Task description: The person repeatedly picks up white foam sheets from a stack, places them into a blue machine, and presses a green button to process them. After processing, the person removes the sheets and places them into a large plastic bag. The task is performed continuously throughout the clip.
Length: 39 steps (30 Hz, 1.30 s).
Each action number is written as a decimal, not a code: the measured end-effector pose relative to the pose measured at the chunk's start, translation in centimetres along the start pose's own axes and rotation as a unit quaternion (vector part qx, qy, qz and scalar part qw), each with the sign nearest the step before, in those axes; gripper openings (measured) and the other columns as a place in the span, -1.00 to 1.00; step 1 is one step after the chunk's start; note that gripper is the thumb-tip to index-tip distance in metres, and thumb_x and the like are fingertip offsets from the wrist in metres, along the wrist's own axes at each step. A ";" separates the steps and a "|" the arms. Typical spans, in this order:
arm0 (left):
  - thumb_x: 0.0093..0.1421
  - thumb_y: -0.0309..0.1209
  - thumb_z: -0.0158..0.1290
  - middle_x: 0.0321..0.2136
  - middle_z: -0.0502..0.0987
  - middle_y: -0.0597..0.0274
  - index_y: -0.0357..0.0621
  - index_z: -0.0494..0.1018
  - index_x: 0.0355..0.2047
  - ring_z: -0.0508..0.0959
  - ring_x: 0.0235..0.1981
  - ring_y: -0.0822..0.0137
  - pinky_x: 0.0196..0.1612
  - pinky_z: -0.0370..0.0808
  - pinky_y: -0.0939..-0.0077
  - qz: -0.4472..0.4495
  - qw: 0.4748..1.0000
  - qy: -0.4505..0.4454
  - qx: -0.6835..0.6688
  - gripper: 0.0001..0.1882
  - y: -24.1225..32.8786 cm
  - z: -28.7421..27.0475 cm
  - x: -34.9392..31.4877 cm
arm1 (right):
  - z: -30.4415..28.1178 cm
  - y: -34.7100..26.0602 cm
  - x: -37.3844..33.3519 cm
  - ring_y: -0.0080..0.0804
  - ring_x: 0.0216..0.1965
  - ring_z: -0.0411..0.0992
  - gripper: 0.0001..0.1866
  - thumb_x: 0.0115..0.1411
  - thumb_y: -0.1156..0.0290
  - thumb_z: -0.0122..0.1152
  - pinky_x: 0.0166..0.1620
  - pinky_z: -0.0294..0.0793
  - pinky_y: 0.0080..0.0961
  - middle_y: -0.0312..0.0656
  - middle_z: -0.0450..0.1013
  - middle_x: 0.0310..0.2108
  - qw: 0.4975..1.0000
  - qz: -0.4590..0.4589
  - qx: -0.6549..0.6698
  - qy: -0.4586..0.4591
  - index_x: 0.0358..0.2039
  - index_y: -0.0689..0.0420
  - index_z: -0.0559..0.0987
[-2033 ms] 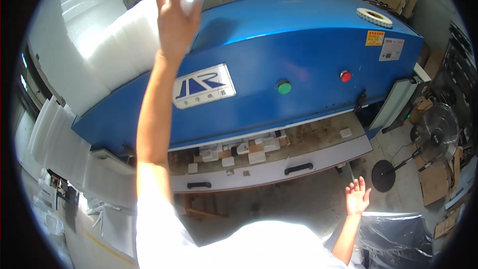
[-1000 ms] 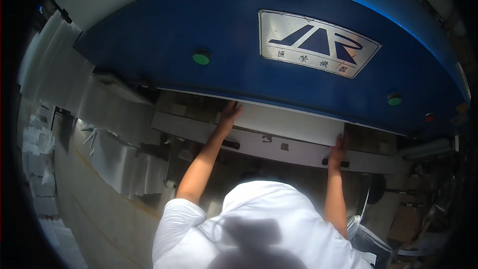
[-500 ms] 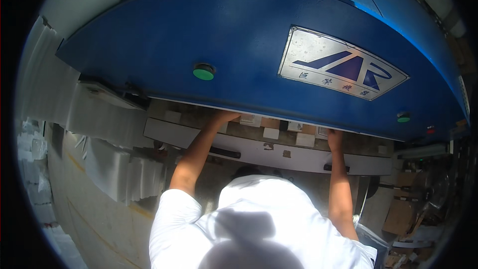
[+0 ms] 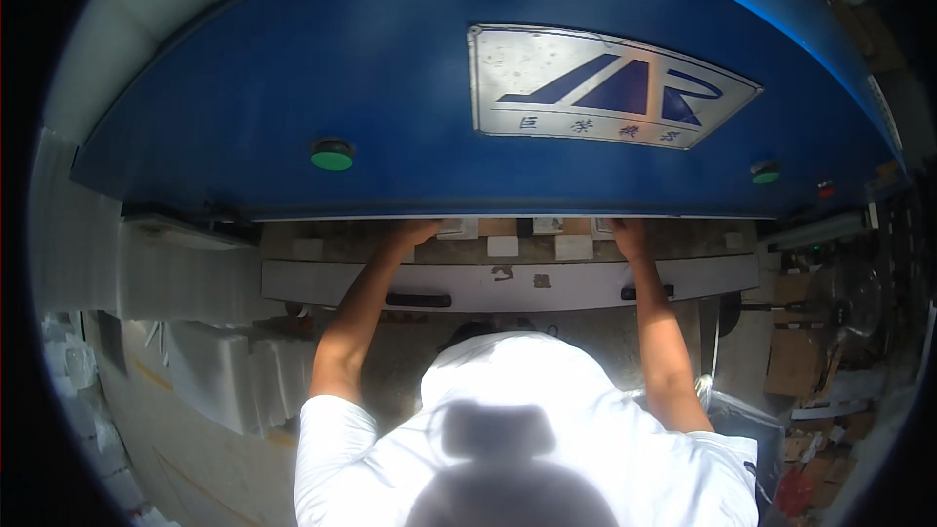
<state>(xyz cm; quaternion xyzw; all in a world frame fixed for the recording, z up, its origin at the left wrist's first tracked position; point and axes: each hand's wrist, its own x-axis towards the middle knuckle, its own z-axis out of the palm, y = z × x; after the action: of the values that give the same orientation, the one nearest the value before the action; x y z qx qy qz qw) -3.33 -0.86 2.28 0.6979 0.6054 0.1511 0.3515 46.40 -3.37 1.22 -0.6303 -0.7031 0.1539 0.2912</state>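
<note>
Both my arms reach under the lower edge of a blue machine front panel [image 4: 390,185]. My left hand [image 4: 420,231] is at the left of a row of small white blocks [image 4: 503,246] on a grey-brown bed [image 4: 451,252]. Beside a pale framed piece toward the right end of that row is my right hand [image 4: 630,237]. The panel hides the fingers of both hands, so their grip does not show. A pale front strip [image 4: 586,278] with two black handles [image 4: 418,300] runs beneath my forearms.
The panel carries two green buttons [image 4: 332,155], a red button [image 4: 826,189] and a metal plate [image 4: 488,117]. Stacked white foam sheets [image 4: 195,273] stand at left. A fan [image 4: 849,307] and cardboard pieces [image 4: 795,361] are at right.
The view has turned, so the panel and bed appear shifted left and more level. Both hands stay at the bed by the white blocks, their fingertips hidden under the panel edge.
</note>
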 end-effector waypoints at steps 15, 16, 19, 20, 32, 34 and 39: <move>0.28 -0.16 0.10 0.16 0.38 -0.08 -0.22 0.34 0.16 0.37 0.16 -0.05 0.21 0.33 0.18 0.041 0.989 0.089 0.110 -0.45 4.6 -3.1 -1.9 | -6.2 -2.4 -7.9 -0.13 0.38 0.09 -0.32 0.36 0.14 0.08 0.38 0.00 -0.28 0.05 0.17 0.33 0.947 0.065 0.251 0.191 0.33 0.29 0.19; 0.28 -0.16 0.09 0.16 0.38 -0.09 -0.22 0.34 0.17 0.37 0.16 -0.06 0.22 0.32 0.18 0.048 0.988 0.091 0.114 -0.45 4.7 -3.3 -1.9 | -6.2 -1.9 -8.2 -0.14 0.38 0.08 -0.34 0.37 0.15 0.07 0.38 -0.01 -0.27 0.05 0.17 0.33 0.947 0.072 0.248 0.191 0.33 0.29 0.20; 0.30 -0.17 0.06 0.17 0.36 -0.11 -0.24 0.33 0.17 0.36 0.18 -0.08 0.23 0.30 0.16 0.071 0.977 0.106 0.171 -0.46 4.2 -3.3 -2.2 | -6.2 -2.3 -6.7 -0.05 0.33 0.15 -0.35 0.35 0.15 0.09 0.35 0.07 -0.24 0.09 0.23 0.29 0.958 0.056 0.205 0.191 0.31 0.28 0.22; 0.30 -0.17 0.06 0.17 0.36 -0.12 -0.24 0.33 0.17 0.35 0.18 -0.09 0.24 0.30 0.15 0.058 0.976 0.112 0.178 -0.46 3.6 -3.2 -2.5 | -6.1 -3.0 -5.5 0.00 0.31 0.18 -0.37 0.34 0.18 0.10 0.32 0.11 -0.22 0.11 0.25 0.26 0.964 0.048 0.198 0.171 0.29 0.27 0.25; 0.31 -0.10 0.03 0.21 0.28 -0.17 -0.24 0.22 0.25 0.28 0.22 -0.17 0.28 0.22 0.09 -0.027 0.987 0.066 0.142 -0.37 6.4 -3.1 -3.3 | -2.6 -1.8 1.9 0.19 0.17 0.26 -0.56 0.25 0.34 0.12 0.19 0.24 -0.05 0.15 0.33 0.15 0.999 -0.012 -0.037 -0.020 0.11 0.25 0.43; 0.31 -0.12 0.00 0.16 0.35 -0.16 -0.25 0.29 0.19 0.30 0.21 -0.16 0.26 0.23 0.02 -0.084 0.987 0.030 0.134 -0.43 11.2 -4.1 -4.8 | -3.6 -2.2 -0.6 0.19 0.20 0.22 -0.54 0.29 0.31 0.09 0.23 0.20 -0.09 0.17 0.30 0.18 0.998 0.006 0.057 0.022 0.15 0.24 0.40; 0.29 -0.17 0.00 0.14 0.39 -0.21 -0.30 0.34 0.14 0.35 0.20 -0.13 0.26 0.15 -0.18 0.288 0.898 0.231 0.240 -0.47 10.3 -0.5 -12.4 | -7.8 -5.5 -6.5 0.02 0.44 -0.12 -0.27 0.38 0.14 -0.04 0.41 -0.14 -0.21 0.12 -0.09 0.42 0.946 0.057 0.159 0.277 0.38 0.32 0.01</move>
<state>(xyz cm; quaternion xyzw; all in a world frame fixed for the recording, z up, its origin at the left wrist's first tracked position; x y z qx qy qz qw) 1.22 -12.73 12.22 0.8506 0.4596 0.2529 -0.0352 46.99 -11.73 9.12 -0.6327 -0.5237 0.0993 0.5618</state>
